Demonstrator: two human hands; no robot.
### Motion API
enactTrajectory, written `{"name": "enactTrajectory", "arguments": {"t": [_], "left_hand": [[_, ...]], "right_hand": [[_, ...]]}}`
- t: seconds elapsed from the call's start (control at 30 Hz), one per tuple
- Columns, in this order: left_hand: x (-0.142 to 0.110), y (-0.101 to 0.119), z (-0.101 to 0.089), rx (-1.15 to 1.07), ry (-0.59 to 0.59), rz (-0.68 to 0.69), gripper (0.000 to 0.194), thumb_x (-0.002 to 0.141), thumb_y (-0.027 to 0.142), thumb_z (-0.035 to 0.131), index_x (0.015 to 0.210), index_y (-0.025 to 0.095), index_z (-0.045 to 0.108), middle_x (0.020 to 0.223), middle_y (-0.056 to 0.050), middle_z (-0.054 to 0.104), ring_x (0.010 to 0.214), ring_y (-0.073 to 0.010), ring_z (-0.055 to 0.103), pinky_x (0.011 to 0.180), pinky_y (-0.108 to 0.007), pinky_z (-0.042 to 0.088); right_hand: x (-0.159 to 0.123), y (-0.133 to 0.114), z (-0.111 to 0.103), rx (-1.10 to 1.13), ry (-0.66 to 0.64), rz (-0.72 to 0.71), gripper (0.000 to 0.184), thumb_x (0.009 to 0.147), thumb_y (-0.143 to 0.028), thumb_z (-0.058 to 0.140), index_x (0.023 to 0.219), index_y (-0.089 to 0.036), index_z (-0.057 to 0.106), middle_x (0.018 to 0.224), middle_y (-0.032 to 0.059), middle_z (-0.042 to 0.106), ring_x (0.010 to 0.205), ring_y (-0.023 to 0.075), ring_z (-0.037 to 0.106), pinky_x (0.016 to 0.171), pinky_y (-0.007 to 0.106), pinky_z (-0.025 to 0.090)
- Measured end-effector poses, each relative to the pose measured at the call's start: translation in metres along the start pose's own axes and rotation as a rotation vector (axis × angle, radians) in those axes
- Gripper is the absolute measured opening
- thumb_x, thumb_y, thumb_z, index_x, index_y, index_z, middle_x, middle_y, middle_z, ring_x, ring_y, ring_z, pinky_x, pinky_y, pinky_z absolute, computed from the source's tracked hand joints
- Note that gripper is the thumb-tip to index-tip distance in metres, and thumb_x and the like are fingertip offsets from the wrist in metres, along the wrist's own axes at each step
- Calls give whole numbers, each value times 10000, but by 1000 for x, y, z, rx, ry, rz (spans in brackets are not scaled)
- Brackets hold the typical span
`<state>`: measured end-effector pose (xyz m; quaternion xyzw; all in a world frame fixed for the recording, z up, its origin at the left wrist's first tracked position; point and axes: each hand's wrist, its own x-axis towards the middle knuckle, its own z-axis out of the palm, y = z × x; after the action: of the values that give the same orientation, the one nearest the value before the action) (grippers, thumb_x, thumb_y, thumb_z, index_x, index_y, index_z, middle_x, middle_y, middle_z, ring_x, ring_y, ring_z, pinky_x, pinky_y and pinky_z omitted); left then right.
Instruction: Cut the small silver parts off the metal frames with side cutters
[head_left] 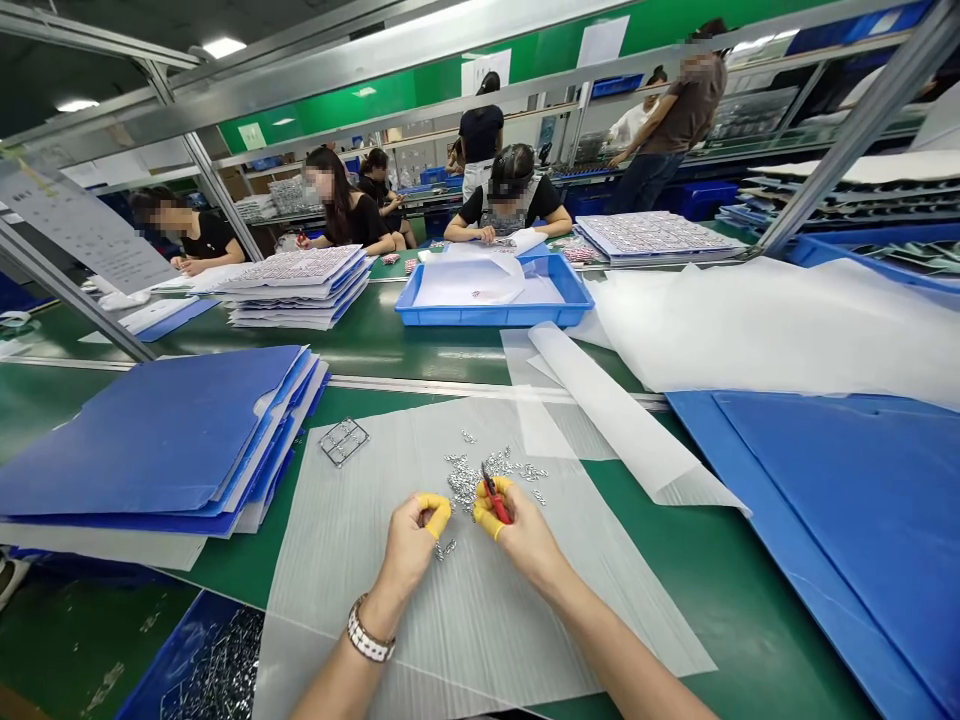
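My left hand point(415, 537), with yellow finger cots and a wristwatch, pinches a small metal part point(446, 548) just above a grey foam sheet point(375, 580). My right hand point(517, 528), also in yellow cots, is closed round small red-handled cutters point(493, 497) whose tip points at a pile of tiny silver parts point(480, 475). The two hands are a few centimetres apart. A small metal frame point(343, 441) lies on the sheet to the upper left.
A stack of blue and white sheets point(161, 445) lies at the left, blue boards point(847, 520) at the right, white foam paper point(750, 320) behind. A blue tray point(491, 290) stands across the belt. A blue bin of metal frames point(210, 665) sits bottom left. Several people work opposite.
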<state>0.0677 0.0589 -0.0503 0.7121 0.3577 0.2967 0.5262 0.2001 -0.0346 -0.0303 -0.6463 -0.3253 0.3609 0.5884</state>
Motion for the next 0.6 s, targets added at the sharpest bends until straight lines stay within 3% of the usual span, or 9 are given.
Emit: {"name": "enactTrajectory", "arguments": {"t": [0.37, 0.5, 0.6], "left_hand": [[7, 3, 18, 124, -44, 73, 199, 784, 320, 559, 777, 161, 678, 726, -28, 622, 607, -115, 509, 559, -234, 407], [10, 13, 25, 249, -84, 150, 144, 776, 262, 572, 766, 192, 697, 694, -18, 614, 643, -135, 507, 603, -257, 399], [14, 19, 13, 335, -106, 187, 128, 784, 251, 583, 803, 239, 709, 779, -22, 661, 782, -170, 550, 717, -300, 409]], "right_hand": [[1, 11, -14, -129, 50, -15, 247, 735, -290, 537, 961, -200, 495, 872, 36, 627, 792, 189, 596, 698, 314, 470], [-3, 7, -24, -390, 121, -32, 260, 774, -272, 507, 1026, -212, 488, 861, 21, 638, 786, 197, 606, 703, 326, 462], [-9, 4, -27, -654, 130, -60, 268, 789, -235, 500, 1056, -209, 488, 878, 31, 632, 800, 209, 595, 699, 325, 436]]}}
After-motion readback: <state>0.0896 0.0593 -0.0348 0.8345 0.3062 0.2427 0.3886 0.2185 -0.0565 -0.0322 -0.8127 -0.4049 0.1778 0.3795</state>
